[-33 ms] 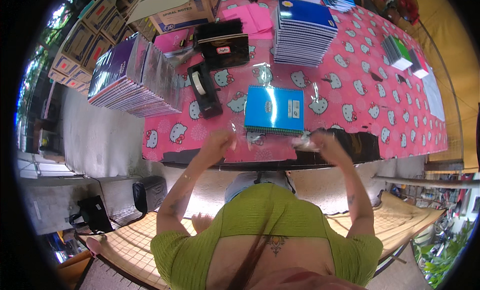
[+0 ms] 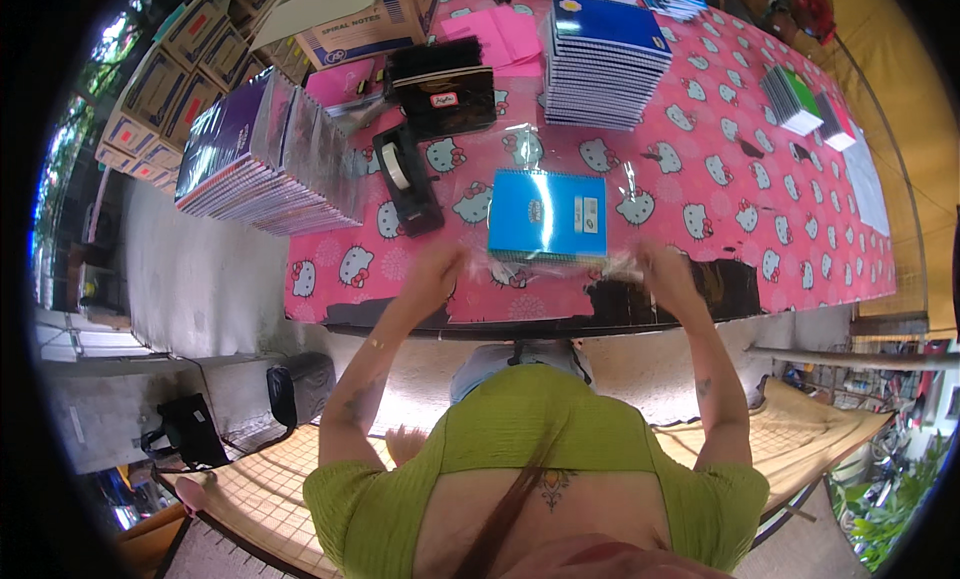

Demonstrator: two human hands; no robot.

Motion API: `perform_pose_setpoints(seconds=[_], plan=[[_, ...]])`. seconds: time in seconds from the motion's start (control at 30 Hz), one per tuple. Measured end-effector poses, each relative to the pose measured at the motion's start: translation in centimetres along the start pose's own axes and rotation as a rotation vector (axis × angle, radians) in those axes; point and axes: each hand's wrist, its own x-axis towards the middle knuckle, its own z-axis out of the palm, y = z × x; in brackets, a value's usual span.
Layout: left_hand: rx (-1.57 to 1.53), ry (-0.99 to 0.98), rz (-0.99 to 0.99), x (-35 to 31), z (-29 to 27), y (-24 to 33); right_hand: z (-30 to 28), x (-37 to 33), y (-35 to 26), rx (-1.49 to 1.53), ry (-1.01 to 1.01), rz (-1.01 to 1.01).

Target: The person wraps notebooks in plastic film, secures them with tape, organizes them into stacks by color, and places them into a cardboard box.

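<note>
A stack of blue spiral notebooks (image 2: 515, 214) lies flat near the front edge of the table, with glossy clear plastic wrap (image 2: 620, 265) spread under and around it. At the stack's near left corner, my left hand (image 2: 438, 274) is closed on the film. My right hand (image 2: 662, 271) pinches the film off the near right corner. Between the two hands the wrap is drawn along the stack's near edge. Motion blurs my fingertips a little. Left of the stack sits a black tape dispenser (image 2: 420, 199) with a pale roll.
Plastic-wrapped purple notebooks (image 2: 235, 149) stand at the left. Behind are a black box (image 2: 450, 99), pink sheets (image 2: 510, 41), a tall stack of blue notebooks (image 2: 600, 89) and an open carton (image 2: 370, 29). Small green notebooks (image 2: 790, 99) lie far right. A black patch (image 2: 725, 289) covers the front edge.
My right hand has moved slightly away from me, and the film has risen against the stack's near edge. My left hand has shifted only a little.
</note>
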Motion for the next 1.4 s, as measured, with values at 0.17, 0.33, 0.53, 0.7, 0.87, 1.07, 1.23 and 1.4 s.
perform_pose_setpoints(seconds=[0.17,0.33,0.53,0.7,0.87,1.07,1.23,1.4], plan=[[0.29,0.067,-0.129,6.6,1.6,-1.4,6.3,0.3,-9.4,-0.102,0.226,-0.398],[0.447,0.164,0.02,11.5,2.7,-1.2,10.6,0.4,-10.3,-0.124,0.283,-0.33],[0.34,-0.018,0.197,23.7,8.7,0.1,10.9,0.5,-10.7,-0.096,0.299,-0.227],[0.712,-0.042,0.131,27.4,13.1,-11.1,11.0,0.8,-12.3,-0.072,0.272,-0.281],[0.602,-0.027,0.414,27.7,11.5,-4.8,10.6,0.8,-11.2,-0.023,0.295,-0.21],[0.361,-0.131,0.365,23.3,6.8,0.3,11.0,2.4,-11.3,-0.069,0.244,-0.268],[0.413,-0.163,0.378,19.1,5.8,2.3,11.2,3.8,-11.5,-0.021,0.214,-0.265],[0.431,-0.161,0.272,14.7,7.8,2.9,11.8,4.3,-11.9,-0.072,0.27,-0.283]])
